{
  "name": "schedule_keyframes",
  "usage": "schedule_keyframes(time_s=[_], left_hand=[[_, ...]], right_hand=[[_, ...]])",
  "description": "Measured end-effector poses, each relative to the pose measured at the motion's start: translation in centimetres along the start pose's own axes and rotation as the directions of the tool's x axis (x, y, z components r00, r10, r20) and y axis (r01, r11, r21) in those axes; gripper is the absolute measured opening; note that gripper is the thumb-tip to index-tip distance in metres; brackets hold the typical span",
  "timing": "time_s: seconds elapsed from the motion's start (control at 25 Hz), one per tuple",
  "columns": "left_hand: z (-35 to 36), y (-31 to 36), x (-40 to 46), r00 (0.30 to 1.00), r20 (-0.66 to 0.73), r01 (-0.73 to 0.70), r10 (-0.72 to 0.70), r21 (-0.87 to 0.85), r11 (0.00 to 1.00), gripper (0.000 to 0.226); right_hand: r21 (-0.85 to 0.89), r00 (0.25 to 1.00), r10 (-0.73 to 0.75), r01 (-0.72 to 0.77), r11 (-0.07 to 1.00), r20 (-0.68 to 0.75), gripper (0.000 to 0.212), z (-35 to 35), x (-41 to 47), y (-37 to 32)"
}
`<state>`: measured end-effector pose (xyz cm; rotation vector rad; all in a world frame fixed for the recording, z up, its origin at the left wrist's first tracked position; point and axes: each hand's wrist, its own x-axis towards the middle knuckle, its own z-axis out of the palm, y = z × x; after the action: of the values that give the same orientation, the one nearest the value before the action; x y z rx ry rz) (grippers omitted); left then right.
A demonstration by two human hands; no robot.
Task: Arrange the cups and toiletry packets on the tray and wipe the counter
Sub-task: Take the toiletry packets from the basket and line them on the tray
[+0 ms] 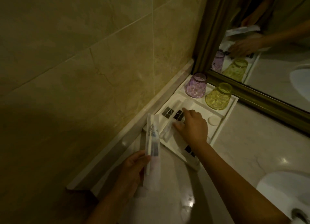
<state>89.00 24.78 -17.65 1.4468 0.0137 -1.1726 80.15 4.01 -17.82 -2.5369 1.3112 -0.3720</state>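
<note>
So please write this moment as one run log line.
left hand: holds toothbrush packet | right hand: on packets in tray | purple cup, yellow cup: upside down on tray

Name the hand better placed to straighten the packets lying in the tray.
Right. The right hand already rests over the packets in the tray, fingers spread on them. The left hand is off the tray, its grip taken by a toothbrush packet.

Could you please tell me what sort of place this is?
Likely a hotel bathroom: a sink in a marble counter, a mirror, and a tray of cups and toiletry packets.
</note>
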Motion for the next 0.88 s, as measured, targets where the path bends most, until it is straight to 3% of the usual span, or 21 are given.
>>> schedule_keyframes(time_s=[0.08,0.16,0.36,0.44,0.52,0.56,0.6,0.68,0.72,0.8,0.88], left_hand=[[0.1,0.1,0.0,1.000,0.014,-0.008,0.008,-0.012,1.000,0.039],[0.2,0.0,0.0,1.000,0.014,-0.017,0.018,-0.022,1.000,0.038],[0.5,0.6,-0.4,1.000,-0.029,-0.011,0.011,-0.008,1.000,0.027],[0.7,0.9,-0.4,0.999,-0.043,0.003,-0.003,-0.017,1.000,0.022],[1.0,1.1,-0.6,0.999,-0.011,0.035,-0.035,-0.003,0.999,0.018],[1.2,1.3,-0.7,0.998,0.032,0.050,-0.050,-0.004,0.999,0.018],[1.3,1.5,-0.8,0.993,0.101,0.058,-0.055,-0.025,0.998,0.022],[1.8,1.9,-1.0,0.958,0.280,0.074,-0.056,-0.056,0.996,0.035],[2.2,2.1,-1.1,0.930,0.364,0.081,-0.059,-0.044,0.996,0.033],[3.2,2.4,-1.4,0.884,0.460,0.088,-0.082,0.008,0.996,0.026],[4.0,2.8,-1.8,0.868,0.482,0.104,-0.114,0.048,0.993,0.026]], right_hand=[[-0.046,0.980,-0.145,0.153,0.987,0.133,0.078,0.6,-0.7,0.5],[-0.037,0.963,-0.134,0.147,0.988,0.234,0.085,1.5,-1.0,0.5],[0.013,0.957,-0.110,0.111,0.994,0.268,0.085,1.9,-1.1,-0.6],[0.032,0.971,-0.087,0.082,0.996,0.224,0.072,1.1,-1.4,-1.0],[0.232,0.998,-0.044,0.031,0.972,0.053,0.050,-0.1,-2.4,-1.6],[0.419,1.000,0.007,-0.006,0.908,0.000,0.038,-0.9,-3.0,-1.8],[0.617,0.996,0.067,-0.088,0.782,0.057,0.030,-1.8,-3.6,-2.0],[0.846,0.923,-0.012,-0.348,0.403,0.385,0.028,-3.6,-5.0,-2.4],[0.854,0.856,-0.121,-0.470,0.224,0.503,0.026,-4.3,-5.6,-2.5],[0.817,0.798,-0.239,-0.576,-0.032,0.554,0.024,-5.3,-6.4,-2.4],[0.842,0.835,-0.226,-0.532,-0.092,0.502,0.023,-6.0,-6.7,-1.9]])
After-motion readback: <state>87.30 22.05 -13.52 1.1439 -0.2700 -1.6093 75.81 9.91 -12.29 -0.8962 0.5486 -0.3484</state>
